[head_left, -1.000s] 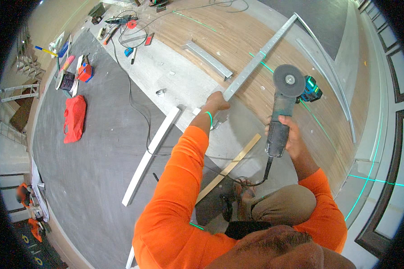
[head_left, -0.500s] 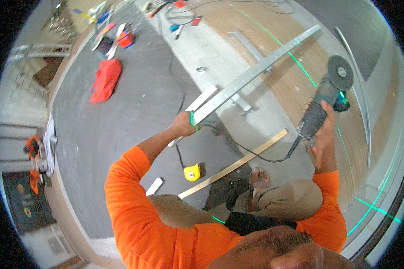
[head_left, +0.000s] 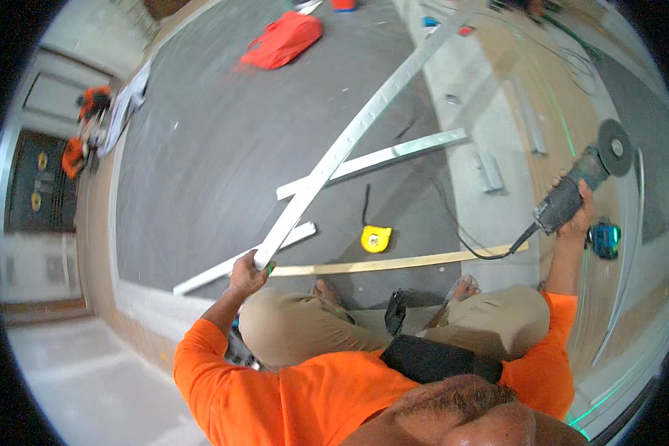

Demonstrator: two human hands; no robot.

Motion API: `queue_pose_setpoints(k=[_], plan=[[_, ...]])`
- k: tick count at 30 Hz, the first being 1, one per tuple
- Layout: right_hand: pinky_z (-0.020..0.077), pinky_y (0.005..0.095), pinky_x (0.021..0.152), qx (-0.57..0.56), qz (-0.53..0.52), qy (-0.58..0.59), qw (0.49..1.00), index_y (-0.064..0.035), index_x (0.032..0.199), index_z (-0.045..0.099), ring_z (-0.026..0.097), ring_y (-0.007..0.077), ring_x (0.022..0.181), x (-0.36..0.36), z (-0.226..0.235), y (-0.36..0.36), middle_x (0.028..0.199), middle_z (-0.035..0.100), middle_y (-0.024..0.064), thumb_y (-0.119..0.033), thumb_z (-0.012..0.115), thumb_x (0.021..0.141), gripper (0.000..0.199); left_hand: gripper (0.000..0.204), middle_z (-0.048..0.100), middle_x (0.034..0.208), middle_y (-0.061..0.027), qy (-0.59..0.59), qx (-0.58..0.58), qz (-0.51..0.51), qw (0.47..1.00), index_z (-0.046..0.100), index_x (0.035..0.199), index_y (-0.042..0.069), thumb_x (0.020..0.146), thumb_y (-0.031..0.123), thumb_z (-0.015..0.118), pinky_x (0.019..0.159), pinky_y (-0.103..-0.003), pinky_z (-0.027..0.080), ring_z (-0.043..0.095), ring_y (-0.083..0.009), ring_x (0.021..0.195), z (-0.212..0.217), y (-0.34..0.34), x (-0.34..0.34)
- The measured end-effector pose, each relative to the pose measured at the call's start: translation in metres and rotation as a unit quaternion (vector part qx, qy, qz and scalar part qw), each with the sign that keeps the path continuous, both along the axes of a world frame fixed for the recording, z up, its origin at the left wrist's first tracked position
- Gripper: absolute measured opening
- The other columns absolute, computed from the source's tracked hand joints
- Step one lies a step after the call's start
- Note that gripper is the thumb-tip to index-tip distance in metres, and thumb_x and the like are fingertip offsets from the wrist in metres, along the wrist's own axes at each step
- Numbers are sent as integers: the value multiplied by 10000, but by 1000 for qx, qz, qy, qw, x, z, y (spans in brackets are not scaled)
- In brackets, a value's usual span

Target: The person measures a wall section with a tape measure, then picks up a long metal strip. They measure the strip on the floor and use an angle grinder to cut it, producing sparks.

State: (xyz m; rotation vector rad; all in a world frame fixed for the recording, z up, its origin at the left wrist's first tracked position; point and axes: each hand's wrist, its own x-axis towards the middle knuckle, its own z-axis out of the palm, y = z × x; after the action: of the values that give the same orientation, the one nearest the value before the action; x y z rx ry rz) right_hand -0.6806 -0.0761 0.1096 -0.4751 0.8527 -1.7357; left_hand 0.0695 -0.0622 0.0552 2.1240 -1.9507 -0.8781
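Observation:
My left hand [head_left: 250, 273] is closed round the near end of a long metal channel [head_left: 355, 140], which slants up and away to the right. In my right hand [head_left: 581, 212] is an angle grinder [head_left: 571, 193], gripped by its body and held out to the right, its dark disc [head_left: 615, 147] pointing away from me. The grinder's cord loops down toward the floor. Beneath the long channel lies a shorter metal channel [head_left: 394, 156] on the dark floor. Another short white piece [head_left: 201, 278] rests beside my left hand.
A yellow tape measure [head_left: 376, 238] sits before my knees, near a wooden strip [head_left: 379, 264]. A laser level [head_left: 604, 239] stands right of my right forearm. Metal offcuts [head_left: 490, 172] lie on the pale strip. A red bag [head_left: 284, 40] is at the far side.
My left hand has moved left and nearer with the long channel, which now points more away from me. The grinder has shifted right and slightly lower. The view has turned left.

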Motion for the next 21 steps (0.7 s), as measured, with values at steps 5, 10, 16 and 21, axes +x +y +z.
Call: queue_pose_setpoints(k=[5, 10, 16, 21], plan=[[577, 455, 849, -48, 63, 52, 996, -40, 1341, 487, 671, 300, 947, 44, 64, -5, 1107, 643, 171, -266, 660, 921, 508, 523, 716, 864, -231, -11, -180, -18, 983, 663, 1091, -45, 816, 392, 746, 763, -438, 539, 708, -354, 831, -5, 26, 46], [580, 442, 853, -18, 93, 78, 992, -50, 1431, 420, 672, 302, 949, 70, 94, -10, 1116, 642, 175, -251, 638, 938, 575, 587, 732, 899, -179, 47, -113, 106, 987, 698, 1071, -30, 843, 510, 736, 748, -428, 543, 710, -261, 850, 105, -68, -2], [584, 426, 832, -35, 166, 108, 980, -51, 1448, 406, 677, 292, 931, 110, 147, -21, 1106, 637, 171, -244, 629, 940, 588, 559, 668, 842, -149, 236, -113, 219, 940, 663, 1044, -33, 835, 478, 754, 704, -425, 528, 660, -253, 789, 153, -137, -72], [596, 394, 800, 17, 200, 140, 970, -25, 1470, 373, 664, 257, 926, 125, 170, -28, 1102, 630, 156, -217, 614, 942, 611, 575, 657, 977, -166, 397, -143, 282, 861, 600, 1158, -34, 809, 383, 790, 745, -425, 525, 643, -259, 879, 127, -166, -108]])
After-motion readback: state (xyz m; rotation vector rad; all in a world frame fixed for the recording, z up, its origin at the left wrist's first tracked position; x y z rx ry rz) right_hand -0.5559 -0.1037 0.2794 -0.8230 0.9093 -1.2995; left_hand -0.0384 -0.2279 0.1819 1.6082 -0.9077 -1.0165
